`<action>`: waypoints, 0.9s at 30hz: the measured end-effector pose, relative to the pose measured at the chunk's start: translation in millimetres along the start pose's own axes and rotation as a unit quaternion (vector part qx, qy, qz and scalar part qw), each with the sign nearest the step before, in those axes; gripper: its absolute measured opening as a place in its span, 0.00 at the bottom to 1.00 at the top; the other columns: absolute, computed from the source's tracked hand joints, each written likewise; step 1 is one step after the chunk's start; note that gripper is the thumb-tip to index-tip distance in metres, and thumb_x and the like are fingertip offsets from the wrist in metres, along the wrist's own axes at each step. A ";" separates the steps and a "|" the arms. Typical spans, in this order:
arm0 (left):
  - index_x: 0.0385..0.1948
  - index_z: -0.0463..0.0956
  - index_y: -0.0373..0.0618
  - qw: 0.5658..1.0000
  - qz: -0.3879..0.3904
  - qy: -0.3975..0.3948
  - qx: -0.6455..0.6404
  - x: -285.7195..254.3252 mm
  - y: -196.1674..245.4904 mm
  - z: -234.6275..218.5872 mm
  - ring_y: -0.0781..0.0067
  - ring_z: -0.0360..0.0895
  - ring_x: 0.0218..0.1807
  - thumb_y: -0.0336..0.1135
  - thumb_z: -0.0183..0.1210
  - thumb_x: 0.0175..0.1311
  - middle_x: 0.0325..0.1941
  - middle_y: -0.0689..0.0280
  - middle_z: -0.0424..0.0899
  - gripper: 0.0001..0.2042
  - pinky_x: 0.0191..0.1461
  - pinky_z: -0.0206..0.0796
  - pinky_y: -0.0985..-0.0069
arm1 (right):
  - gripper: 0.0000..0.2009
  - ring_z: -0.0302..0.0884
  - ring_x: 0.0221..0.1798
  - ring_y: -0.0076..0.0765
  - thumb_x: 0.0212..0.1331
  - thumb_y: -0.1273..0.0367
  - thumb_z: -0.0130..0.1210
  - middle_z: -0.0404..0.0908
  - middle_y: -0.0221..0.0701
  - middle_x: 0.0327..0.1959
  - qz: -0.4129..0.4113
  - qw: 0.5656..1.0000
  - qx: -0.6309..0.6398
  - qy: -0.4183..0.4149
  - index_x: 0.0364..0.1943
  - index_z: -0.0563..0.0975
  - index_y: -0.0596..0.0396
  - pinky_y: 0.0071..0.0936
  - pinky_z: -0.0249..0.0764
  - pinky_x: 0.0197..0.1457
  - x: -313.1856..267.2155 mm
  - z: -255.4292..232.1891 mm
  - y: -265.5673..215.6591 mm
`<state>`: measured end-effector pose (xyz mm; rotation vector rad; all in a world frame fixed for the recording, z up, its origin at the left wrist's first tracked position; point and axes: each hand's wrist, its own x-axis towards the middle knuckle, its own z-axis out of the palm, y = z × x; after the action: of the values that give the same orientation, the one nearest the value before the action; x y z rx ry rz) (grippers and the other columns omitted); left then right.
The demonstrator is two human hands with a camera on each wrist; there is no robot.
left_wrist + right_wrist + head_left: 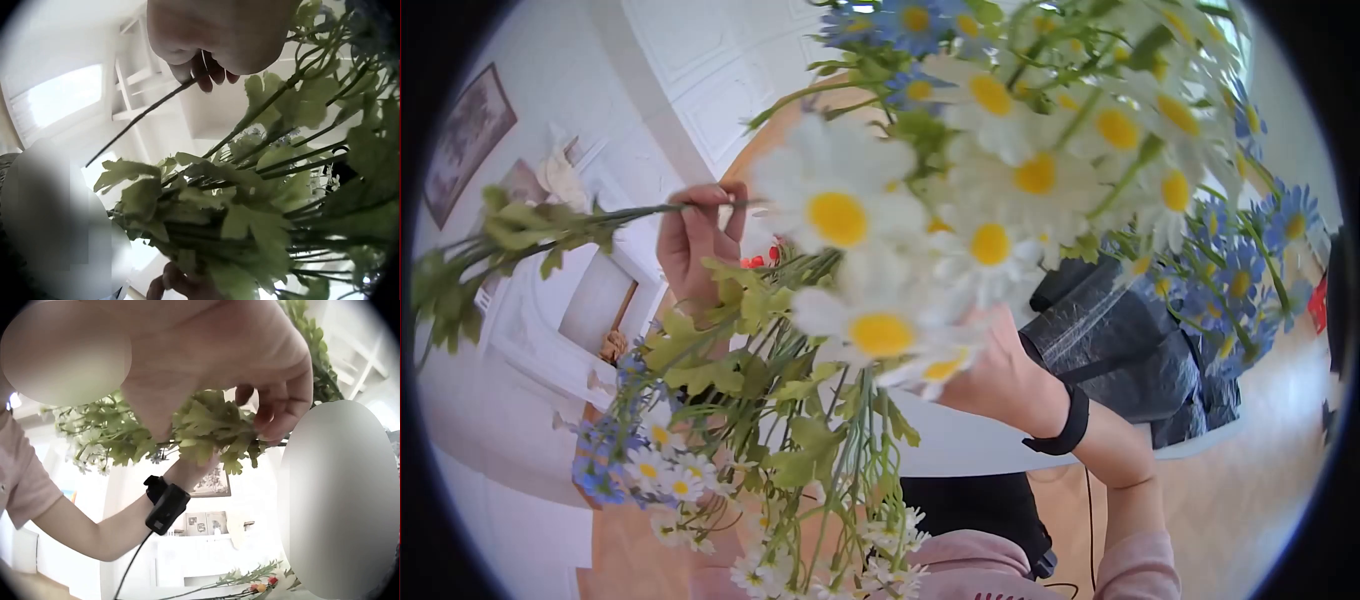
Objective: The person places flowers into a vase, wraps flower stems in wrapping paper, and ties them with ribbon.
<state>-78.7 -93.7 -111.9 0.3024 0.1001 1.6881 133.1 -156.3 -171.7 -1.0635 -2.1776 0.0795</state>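
In the head view my left hand pinches a thin green flower stem between thumb and fingertips. Its leafy end points out to the left. The left wrist view shows the bare stem running out from under the fingers. My right hand, partly covered by blossoms, grips a big bunch of white daisies with yellow centres. In the right wrist view, its curled fingers close round the leafy stems. Blue flowers are at the right, and smaller blossoms hang below.
Black plastic wrapping lies on the white table. Red and orange flowers with long stems lie beyond the bunch. A white fireplace and a framed picture are at the left. A black cable hangs near my right arm.
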 end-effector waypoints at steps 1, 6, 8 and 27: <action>0.33 0.67 0.39 0.948 0.104 -0.207 0.219 9.7 3.1 -1.8 0.74 0.70 0.40 0.35 0.40 0.64 0.32 0.64 0.72 0.10 0.42 0.66 0.75 | 0.28 0.71 0.27 0.46 0.37 0.59 0.61 0.70 0.39 0.24 0.001 1.000 0.026 -0.004 0.38 0.64 0.63 0.35 0.68 0.25 1.5 -2.3 1.5; 0.37 0.66 0.38 0.795 0.216 -0.330 0.461 57.6 -16.8 6.4 0.76 0.71 0.37 0.34 0.42 0.62 0.37 0.61 0.74 0.10 0.37 0.67 0.82 | 0.31 0.68 0.34 0.50 0.36 0.59 0.62 0.67 0.42 0.32 0.004 0.996 -0.005 0.088 0.40 0.61 0.67 0.36 0.67 0.34 -11.3 -3.1 8.4; 0.37 0.66 0.38 0.802 0.208 -0.321 0.460 58.6 -11.8 4.8 0.76 0.71 0.37 0.34 0.42 0.62 0.37 0.61 0.74 0.10 0.37 0.67 0.82 | 0.31 0.68 0.33 0.51 0.38 0.59 0.61 0.68 0.44 0.30 -0.007 0.985 0.002 0.172 0.40 0.61 0.68 0.37 0.67 0.34 -8.0 3.4 16.2; 0.42 0.67 0.41 0.883 0.046 -0.178 0.432 108.8 -4.8 -116.4 0.74 0.71 0.38 0.39 0.45 0.60 0.38 0.61 0.74 0.13 0.38 0.66 0.79 | 0.21 0.69 0.45 0.40 0.42 0.68 0.57 0.68 0.34 0.47 -0.071 0.963 0.029 0.259 0.45 0.69 0.52 0.28 0.66 0.44 65.2 49.3 78.1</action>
<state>-116.0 26.6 -209.6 1.2969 0.5778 1.5626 127.9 -46.6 -198.5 -0.7829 -1.7540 -0.1819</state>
